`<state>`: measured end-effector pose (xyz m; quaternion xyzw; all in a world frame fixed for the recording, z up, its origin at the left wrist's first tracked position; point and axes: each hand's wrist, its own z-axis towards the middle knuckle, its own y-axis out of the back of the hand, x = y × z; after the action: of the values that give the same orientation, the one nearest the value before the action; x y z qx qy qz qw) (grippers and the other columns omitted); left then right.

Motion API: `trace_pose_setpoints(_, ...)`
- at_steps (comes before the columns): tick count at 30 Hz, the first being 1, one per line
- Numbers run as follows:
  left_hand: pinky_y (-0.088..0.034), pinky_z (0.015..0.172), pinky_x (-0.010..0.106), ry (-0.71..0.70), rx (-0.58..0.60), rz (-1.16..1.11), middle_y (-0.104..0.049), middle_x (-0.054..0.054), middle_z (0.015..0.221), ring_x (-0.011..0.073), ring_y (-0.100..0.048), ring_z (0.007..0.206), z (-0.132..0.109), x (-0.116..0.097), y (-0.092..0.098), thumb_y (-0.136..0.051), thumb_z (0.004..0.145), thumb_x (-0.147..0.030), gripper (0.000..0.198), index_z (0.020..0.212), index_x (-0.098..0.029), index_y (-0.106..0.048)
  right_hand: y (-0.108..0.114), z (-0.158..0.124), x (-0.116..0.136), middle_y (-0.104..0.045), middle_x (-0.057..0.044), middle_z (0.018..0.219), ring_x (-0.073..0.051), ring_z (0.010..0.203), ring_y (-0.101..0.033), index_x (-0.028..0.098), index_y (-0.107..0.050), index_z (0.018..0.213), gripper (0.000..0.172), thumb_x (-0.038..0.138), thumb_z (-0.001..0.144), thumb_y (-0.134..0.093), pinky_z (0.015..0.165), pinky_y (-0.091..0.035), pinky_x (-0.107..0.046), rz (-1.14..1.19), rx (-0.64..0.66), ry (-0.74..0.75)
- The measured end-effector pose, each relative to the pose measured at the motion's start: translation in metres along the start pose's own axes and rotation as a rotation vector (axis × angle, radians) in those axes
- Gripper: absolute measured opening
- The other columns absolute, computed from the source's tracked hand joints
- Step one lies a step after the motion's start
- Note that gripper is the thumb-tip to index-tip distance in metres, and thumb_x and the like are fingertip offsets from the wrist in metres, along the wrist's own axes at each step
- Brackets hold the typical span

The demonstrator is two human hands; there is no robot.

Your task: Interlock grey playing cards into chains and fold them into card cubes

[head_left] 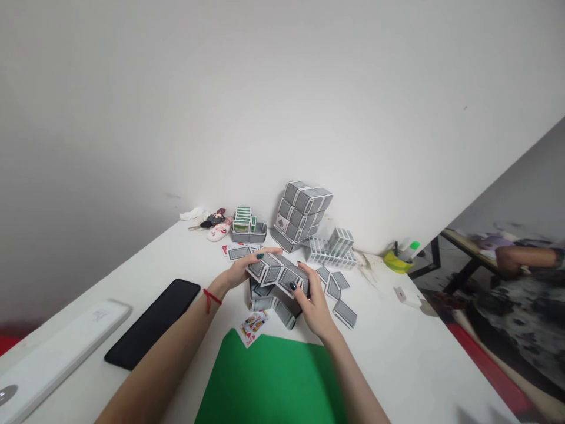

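Observation:
My left hand (243, 270), with a red string at its wrist, is closed on the left side of a structure of folded playing cards (276, 272) with grey patterned backs. Gripping its right side is my right hand (314, 297), thumb on the front. Beneath it, another part made of folded cards (282, 312) rests on the white table; I cannot tell whether the two are joined. A face card of hearts (253, 327) lies face up just in front, overlapping the edge of a green sheet (269, 383). Loose bent cards (333, 287) lie right of my right hand.
Behind stand a tall folded-card stack (304, 212), a card tray with small green-striped boxes (242, 219) and a striped card block (341, 241). Keys and charms (216, 218), a black phone (154, 324) and a white device (66, 353) lie left. A yellow holder (397, 262) and a seated person are right.

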<state>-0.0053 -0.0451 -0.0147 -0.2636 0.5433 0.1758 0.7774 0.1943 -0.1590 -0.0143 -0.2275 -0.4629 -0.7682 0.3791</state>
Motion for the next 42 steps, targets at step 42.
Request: trace_pose_setpoints(42, -0.015, 0.110, 0.038, 0.102, 0.067, 0.485, -0.039, -0.002, 0.141, 0.0215, -0.030, 0.131, 0.004, -0.021, -0.014, -0.024, 0.094, -0.034, 0.045, 0.134, -0.025, -0.040, 0.005, -0.025, -0.012, -0.027, -0.011, 0.133, -0.026, 0.126, -0.031, 0.025, -0.028, 0.130, 0.043, 0.037, 0.090, -0.035, 0.103, -0.033, -0.049, -0.201, 0.116, 0.036)
